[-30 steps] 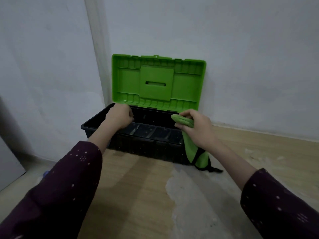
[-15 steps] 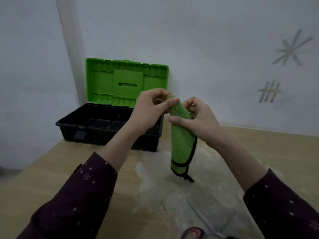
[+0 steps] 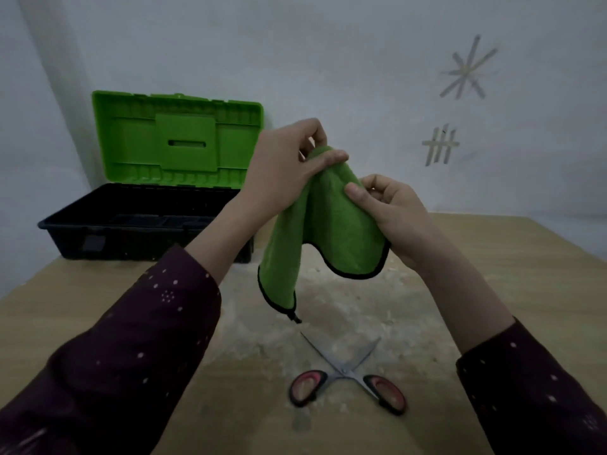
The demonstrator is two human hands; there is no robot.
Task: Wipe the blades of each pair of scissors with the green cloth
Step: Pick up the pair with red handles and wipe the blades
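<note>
Nearest, two dark sleeves with pale dots enter from the lower left and lower right corners. Between them, one pair of scissors lies flat on the wooden counter, over a pale, worn patch of its surface. The blades are spread in a V with the tips pointing far, and the red, black-rimmed handles point near.

Farther on, the green cloth hangs in the air above the counter, held between both hands. It is black-trimmed, and its lowest corner dangles close over the tip of the left blade; contact cannot be judged. The left hand pinches the top fold of the cloth between thumb and curled fingers. The right hand, lower and to the right, pinches the cloth's right side, thumb laid on the front and fingers curled behind.

At the far left of the counter stands a black toolbox, well apart from the scissors. Its green lid is raised upright against the wall. On the far right of the pale wall are two stick figures: a star shape above a hash shape.
</note>
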